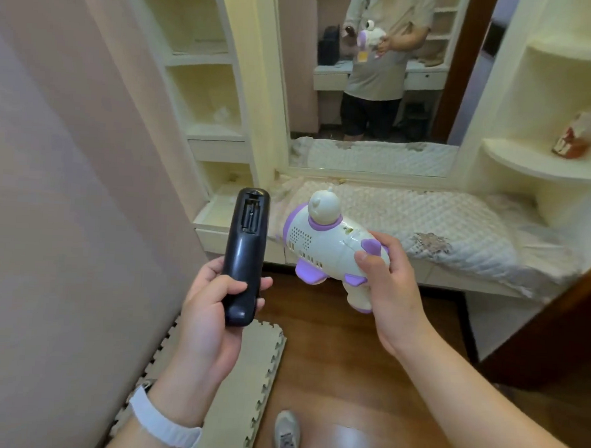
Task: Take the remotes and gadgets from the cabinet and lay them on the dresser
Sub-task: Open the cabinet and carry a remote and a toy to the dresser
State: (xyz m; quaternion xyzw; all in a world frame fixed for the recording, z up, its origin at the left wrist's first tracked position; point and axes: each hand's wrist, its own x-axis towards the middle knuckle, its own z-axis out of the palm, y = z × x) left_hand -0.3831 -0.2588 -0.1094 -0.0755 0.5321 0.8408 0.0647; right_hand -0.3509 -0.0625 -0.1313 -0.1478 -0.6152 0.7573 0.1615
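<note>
Head view: left hand (211, 308) wrapped round the lower end of a long black plastic remote (246, 255), back side up, battery bay open w/ no cover. Right hand (383, 280) grips the tail of a cream-and-purple plastic toy gadget (323, 246), which is held over the front edge of the cream desk (432, 268) w/ its quilted white cover (407, 216).

Risks: remote held low on its length, so it could tip out. Lumpy quilt means the rounded gadget may roll off the edge.
</note>
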